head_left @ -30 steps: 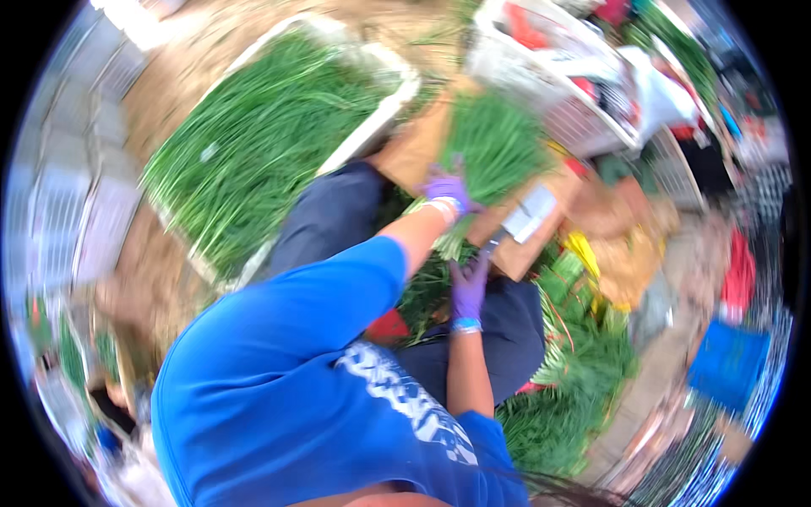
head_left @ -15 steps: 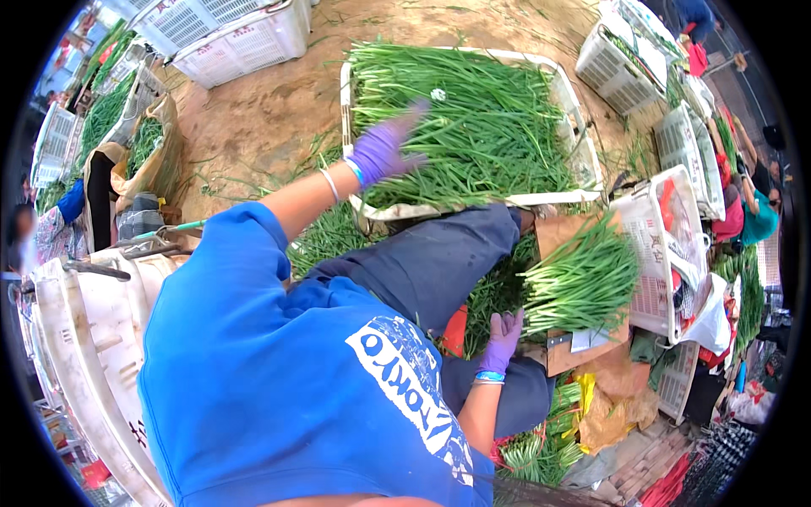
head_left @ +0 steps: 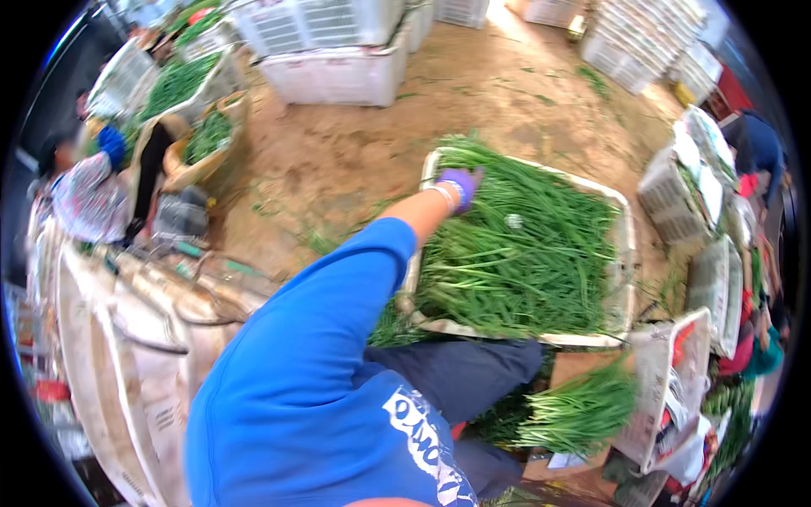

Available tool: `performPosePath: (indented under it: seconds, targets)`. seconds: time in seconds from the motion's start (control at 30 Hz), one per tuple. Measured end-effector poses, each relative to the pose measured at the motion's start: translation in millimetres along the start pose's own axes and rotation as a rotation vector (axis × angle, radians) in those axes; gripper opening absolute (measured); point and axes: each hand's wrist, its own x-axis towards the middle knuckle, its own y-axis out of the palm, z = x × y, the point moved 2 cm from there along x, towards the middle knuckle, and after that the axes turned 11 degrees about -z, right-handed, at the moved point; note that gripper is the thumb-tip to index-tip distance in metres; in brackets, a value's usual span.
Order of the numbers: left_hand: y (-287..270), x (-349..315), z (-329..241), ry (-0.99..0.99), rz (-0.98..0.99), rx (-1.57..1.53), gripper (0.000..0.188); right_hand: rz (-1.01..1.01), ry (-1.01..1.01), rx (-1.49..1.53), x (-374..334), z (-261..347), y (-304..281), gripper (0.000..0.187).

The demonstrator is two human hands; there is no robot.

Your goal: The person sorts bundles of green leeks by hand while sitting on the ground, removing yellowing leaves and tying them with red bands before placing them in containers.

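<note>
My left hand (head_left: 461,186), in a purple glove, reaches into the far left corner of a white crate (head_left: 627,253) heaped with long green chives (head_left: 528,253). The hand touches the chives there, but its fingers are blurred and partly sunk among the leaves, so their grip is hidden. Nearer and to the right, a loose bundle of chives (head_left: 583,406), pale at the stem ends, lies fanned out on a brown board (head_left: 574,369). My right hand is out of sight.
White crates (head_left: 329,72) stand stacked at the back left, more crates (head_left: 638,42) at the back right. A tilted white crate (head_left: 663,389) with bags adjoins the board. On the left are a sack of greens (head_left: 207,144) and large white containers (head_left: 135,338). A person (head_left: 752,144) bends at far right.
My left hand has moved from above the near left of the crate to its far left corner. The view has shifted, and my right hand, earlier beside the bundle's stem ends, has left it.
</note>
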Motion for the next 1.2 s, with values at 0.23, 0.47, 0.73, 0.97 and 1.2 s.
performPosePath:
  seconds: [0.23,0.47,0.73,0.97,1.2]
  targets:
    - [15,6,-1,-0.158,0.121,-0.147,0.104,0.861,-0.306,-0.553,-53,-30,21,0.021]
    - [30,-8,-15,-0.160,-0.073,-0.049,0.091,0.685,1.265,0.373,-261,-162,96,0.035]
    - [36,-7,-6,-0.121,-0.077,-0.006,0.092,0.496,1.798,0.671,-359,-142,101,0.040]
    - [26,38,19,0.085,0.121,-0.401,0.067,0.467,1.620,0.666,-335,-128,88,0.037]
    - [-73,44,29,-0.228,0.743,-0.915,0.010,0.413,1.772,0.627,-348,-122,73,0.037]
